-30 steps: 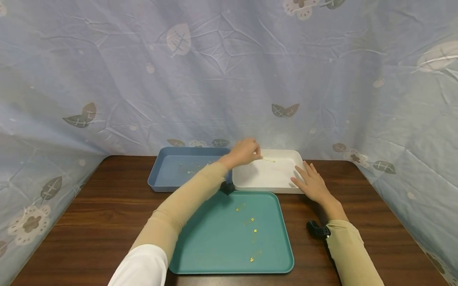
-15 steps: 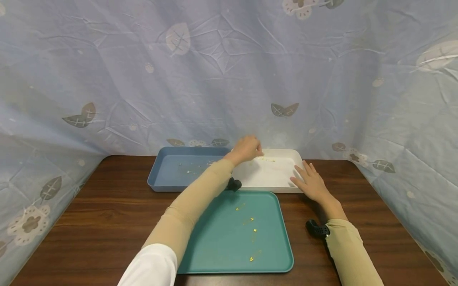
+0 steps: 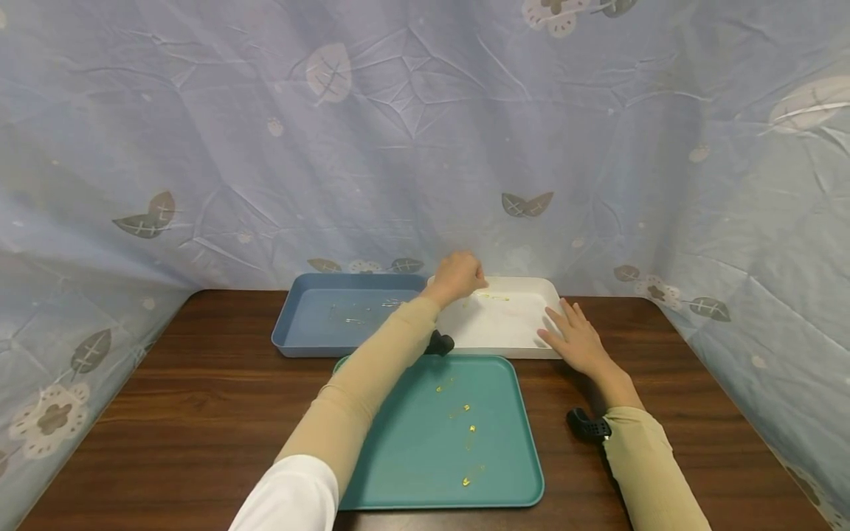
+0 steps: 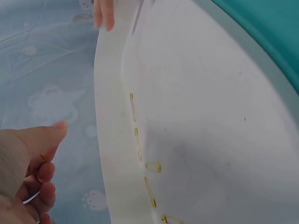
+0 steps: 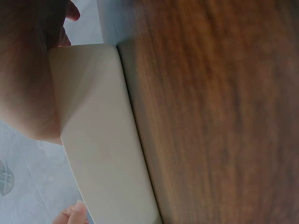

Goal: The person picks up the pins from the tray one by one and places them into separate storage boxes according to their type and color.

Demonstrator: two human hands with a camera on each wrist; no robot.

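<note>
My left hand (image 3: 458, 276) hovers over the back left part of the white tray (image 3: 494, 352). In the left wrist view its thumb is extended, the fingers (image 4: 44, 196) are loosely curled, and nothing shows between them. Several gold safety pins (image 4: 153, 166) lie in the tray along its back wall. My right hand (image 3: 581, 343), fingers spread, rests at the tray's right end; the right wrist view shows it against the rim. Nearer me, a green tray (image 3: 398, 507) holds several more gold safety pins (image 3: 467, 407), set apart from each other.
A blue tray (image 3: 282, 324) with several silver safety pins (image 3: 354, 321) stands left of the white one. All sit on a dark wooden table (image 3: 199, 413). A patterned curtain (image 3: 425, 147) hangs right behind the trays. My left forearm crosses over the blue and green trays.
My left hand has shifted slightly back, its forearm swinging right, uncovering more of the blue tray. The hand has barely moved over the last half second. The right hand stays in place.
</note>
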